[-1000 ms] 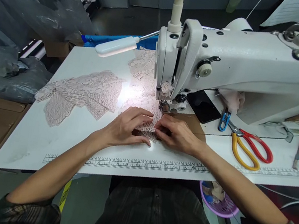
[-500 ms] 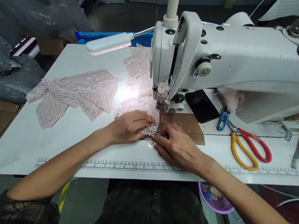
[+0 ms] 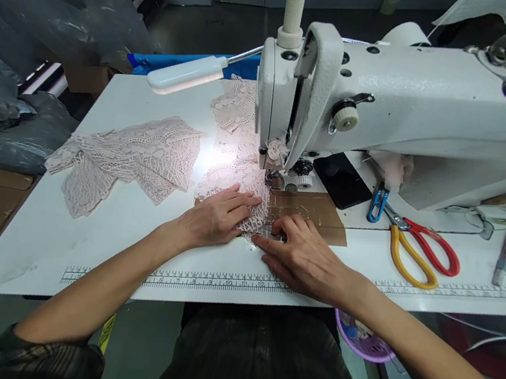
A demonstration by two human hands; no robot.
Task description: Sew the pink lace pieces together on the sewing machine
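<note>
My left hand (image 3: pixel 216 217) lies flat, fingers stretched out, on a piece of pale pink lace (image 3: pixel 239 180) just in front of the needle of a white sewing machine (image 3: pixel 395 103). My right hand (image 3: pixel 302 257) rests beside it with fingers extended, their tips pressing the lace's right edge against the brown taped patch (image 3: pixel 318 209) on the table. The two hands almost touch.
More pink lace pieces (image 3: pixel 131 158) lie at the left of the white table (image 3: pixel 99 254). A lamp head (image 3: pixel 185 73) lights the needle area. A black phone (image 3: pixel 343 179), a blue clip (image 3: pixel 377 201) and red-and-yellow scissors (image 3: pixel 419 248) sit at right. A purple basket (image 3: pixel 363 343) hangs below.
Both hands have slid the lace a little toward the needle. My left fingers have flattened out, and my right hand has shifted slightly toward me and to the right.
</note>
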